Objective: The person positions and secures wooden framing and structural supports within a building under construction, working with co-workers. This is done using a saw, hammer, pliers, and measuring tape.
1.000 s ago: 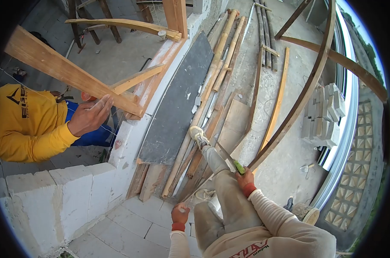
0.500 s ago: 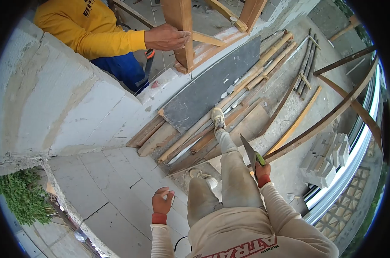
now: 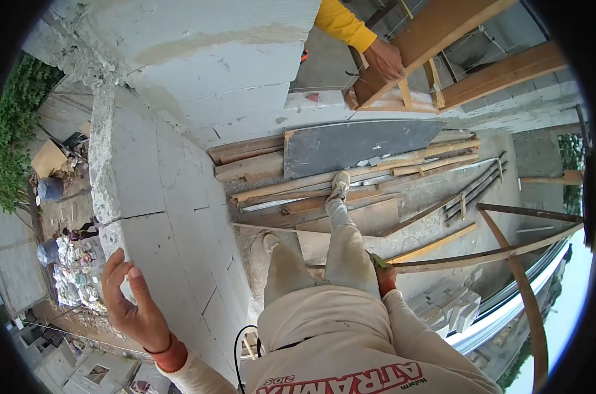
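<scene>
My left hand (image 3: 139, 305) is raised over the drop beyond the block wall, near the wall's rough top edge (image 3: 107, 177). Its fingers are apart with nothing in them. Low by my thigh, my right hand (image 3: 386, 279) is closed round the green handle of a handsaw (image 3: 378, 261); the blade is hidden at this angle. A co-worker's hand (image 3: 384, 60) in a yellow sleeve (image 3: 344, 25) rests against the upright of a wooden frame (image 3: 419, 43) set in the wall opening.
A dark board (image 3: 363, 146) leans on the wall above several bamboo poles and planks (image 3: 291, 190). One of my shoes (image 3: 339, 184) is among them. Curved timbers (image 3: 495, 253) and stacked grey blocks (image 3: 442, 305) lie to the right. Far below on the left are filled sacks (image 3: 74, 269).
My view has turned left, bringing the ground below the wall into sight. My left hand has risen and reached out leftward, its fingers opening. The saw blade has gone from view.
</scene>
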`<state>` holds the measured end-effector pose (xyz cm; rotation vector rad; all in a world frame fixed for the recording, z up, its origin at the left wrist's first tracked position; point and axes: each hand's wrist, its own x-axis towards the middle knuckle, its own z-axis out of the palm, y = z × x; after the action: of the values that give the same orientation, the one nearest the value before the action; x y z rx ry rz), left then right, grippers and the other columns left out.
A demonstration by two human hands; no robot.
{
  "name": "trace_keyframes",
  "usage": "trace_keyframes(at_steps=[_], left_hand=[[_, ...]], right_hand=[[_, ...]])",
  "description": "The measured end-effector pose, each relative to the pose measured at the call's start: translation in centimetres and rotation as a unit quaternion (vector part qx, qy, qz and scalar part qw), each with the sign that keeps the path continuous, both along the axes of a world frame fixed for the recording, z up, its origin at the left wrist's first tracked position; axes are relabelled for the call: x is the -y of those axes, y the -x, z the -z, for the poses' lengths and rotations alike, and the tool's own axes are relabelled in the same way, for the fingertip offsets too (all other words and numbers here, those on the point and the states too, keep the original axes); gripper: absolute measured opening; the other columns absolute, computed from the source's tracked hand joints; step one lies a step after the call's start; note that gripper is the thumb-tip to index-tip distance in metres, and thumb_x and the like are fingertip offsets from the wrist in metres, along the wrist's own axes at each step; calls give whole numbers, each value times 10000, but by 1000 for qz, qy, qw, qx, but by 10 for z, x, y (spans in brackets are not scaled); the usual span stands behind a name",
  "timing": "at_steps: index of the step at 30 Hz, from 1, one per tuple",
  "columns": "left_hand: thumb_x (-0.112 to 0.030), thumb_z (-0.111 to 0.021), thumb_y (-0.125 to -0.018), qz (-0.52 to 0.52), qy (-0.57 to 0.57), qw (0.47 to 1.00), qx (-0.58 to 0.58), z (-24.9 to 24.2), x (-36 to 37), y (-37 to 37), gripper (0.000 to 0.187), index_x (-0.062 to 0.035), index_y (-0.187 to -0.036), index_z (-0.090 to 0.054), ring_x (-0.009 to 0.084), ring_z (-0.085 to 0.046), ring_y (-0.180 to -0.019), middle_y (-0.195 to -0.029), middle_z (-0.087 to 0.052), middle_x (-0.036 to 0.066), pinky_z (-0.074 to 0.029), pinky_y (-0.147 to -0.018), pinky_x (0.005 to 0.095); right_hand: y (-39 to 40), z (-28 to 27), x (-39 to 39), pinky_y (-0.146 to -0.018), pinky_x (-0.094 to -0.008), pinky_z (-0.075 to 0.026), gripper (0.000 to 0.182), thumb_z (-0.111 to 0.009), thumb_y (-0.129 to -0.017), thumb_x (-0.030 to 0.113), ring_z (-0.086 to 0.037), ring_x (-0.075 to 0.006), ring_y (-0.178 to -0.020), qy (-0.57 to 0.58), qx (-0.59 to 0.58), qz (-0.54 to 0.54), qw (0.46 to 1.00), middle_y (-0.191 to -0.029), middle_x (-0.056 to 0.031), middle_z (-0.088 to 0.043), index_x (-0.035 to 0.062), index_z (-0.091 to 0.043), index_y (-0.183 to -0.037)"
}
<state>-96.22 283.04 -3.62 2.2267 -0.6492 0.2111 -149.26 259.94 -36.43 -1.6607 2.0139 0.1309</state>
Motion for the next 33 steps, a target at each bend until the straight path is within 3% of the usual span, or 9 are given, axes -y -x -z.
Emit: trace_keyframes(at_steps=[2,8,12,15,19,22,25,30,33], left_hand=[[-89,-634,-986,-41,-15,999,33,-7,-25,-5,153,5,-1103,-657,290,-602,-1193,-1269,-650,184,-445,-1035,426],[-119,-631,-989,-81,-133,986,52,14,-82,-15,277,-4,-1240,-623,348,-551,-1261,-1340,-599,185,-410,-1076,458],[-203,-613,-1003,-58,-105,993,-19,34,-90,-16,396,13,-1329,-545,384,-549,-1258,-1338,-594,202,-407,-1079,463],[-190,-602,-1013,-94,-94,991,-16,47,-85,-19,392,-1,-1350,-537,354,-552,-1277,-1359,-581,213,-409,-1089,425],[-234,-639,-984,-104,-98,990,-14,42,-81,-16,423,-13,-1332,-542,431,-507,-1330,-1336,-593,233,-411,-1081,464],[-290,-634,-989,-111,-98,989,-20,44,-83,-17,427,-43,-1326,-549,410,-569,-1247,-1311,-611,206,-449,-1038,453],[-308,-640,-983,-121,-96,988,-16,38,-79,-15,426,-53,-1313,-557,407,-601,-1191,-1271,-632,201,-474,-992,450],[-306,-669,-963,-129,-95,987,0,38,-79,-15,419,-66,-1291,-568,407,-636,-1120,-1223,-660,192,-505,-927,453],[-310,-673,-959,-144,-98,984,-34,30,-76,-14,412,-71,-1278,-570,401,-645,-1097,-1214,-665,176,-514,-906,451]], right_hand=[[-8,-8,6,-841,-497,-538,359,-691,-815,290,-676,-470,-983,-14,37,-12,999,-973,-300,-703,-26,-727,-983],[-21,-19,13,-875,-515,-525,377,-673,-828,272,-662,-486,-1019,33,-19,-29,999,-1013,-323,-693,-51,-704,-1021],[-38,-38,12,-862,-499,-529,369,-680,-813,291,-672,-476,-1005,88,-16,-2,996,-1005,-301,-704,-16,-726,-1012],[-37,-40,8,-864,-492,-533,375,-681,-823,291,-681,-462,-1005,112,0,1,994,-1004,-297,-708,-19,-722,-1029],[-34,-39,13,-861,-508,-534,353,-684,-845,284,-679,-463,-1002,126,13,-4,992,-1011,-296,-709,-26,-719,-1011],[-37,-47,7,-830,-504,-543,337,-681,-843,284,-695,-458,-948,149,53,-7,987,-957,-290,-716,-31,-733,-952],[-41,-55,13,-818,-504,-544,350,-687,-835,291,-701,-455,-926,154,5,6,988,-933,-288,-718,-36,-733,-951],[-54,-76,27,-850,-488,-535,385,-712,-791,303,-695,-447,-961,132,11,39,990,-970,-282,-722,-35,-733,-974],[-50,-64,41,-845,-479,-537,374,-723,-785,291,-700,-441,-954,99,95,31,990,-965,-272,-727,-23,-737,-987]])
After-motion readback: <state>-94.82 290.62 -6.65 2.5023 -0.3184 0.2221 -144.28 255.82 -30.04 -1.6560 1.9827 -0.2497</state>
